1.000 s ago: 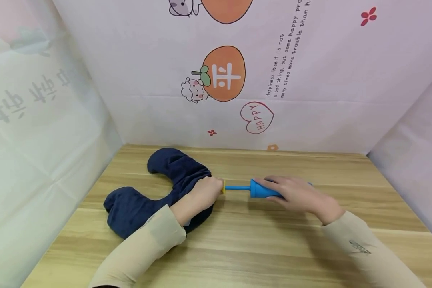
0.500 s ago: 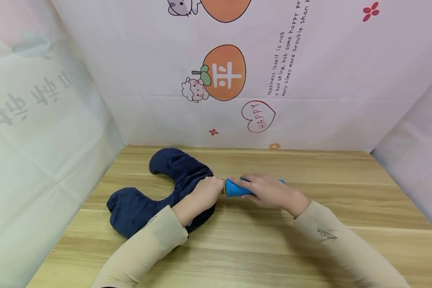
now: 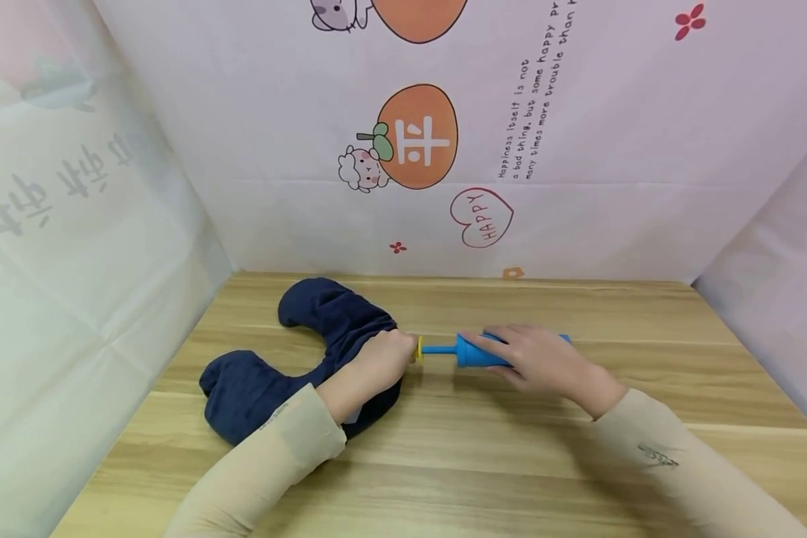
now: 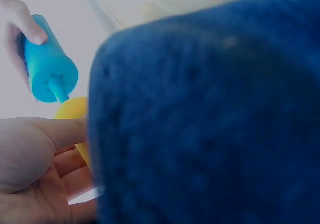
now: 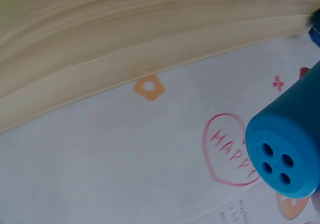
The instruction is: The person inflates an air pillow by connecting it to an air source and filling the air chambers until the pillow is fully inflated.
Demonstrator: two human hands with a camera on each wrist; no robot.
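A navy U-shaped neck pillow (image 3: 252,392) lies on the left of the table; its cloth also fills much of the left wrist view. By its outer curve, my left hand (image 3: 388,357) grips the yellow end (image 4: 73,109) of a blue hand air pump (image 3: 469,350). My right hand (image 3: 545,360) wraps round the pump's barrel, which lies level above the wood. A thin blue rod (image 3: 440,350) shows between barrel and yellow end. The right wrist view has the barrel's holed end cap (image 5: 280,156). Whatever joins pump and pillow is hidden behind my left hand.
The wood-grain table (image 3: 511,478) meets a white printed cloth (image 3: 276,217) at the back. More white cloth hangs along the left side (image 3: 107,284) and the right side (image 3: 773,254).
My right hand first slid the barrel left until it met my left hand, covering the rod. It has since drawn back right, and the rod shows again. My left hand stayed put.
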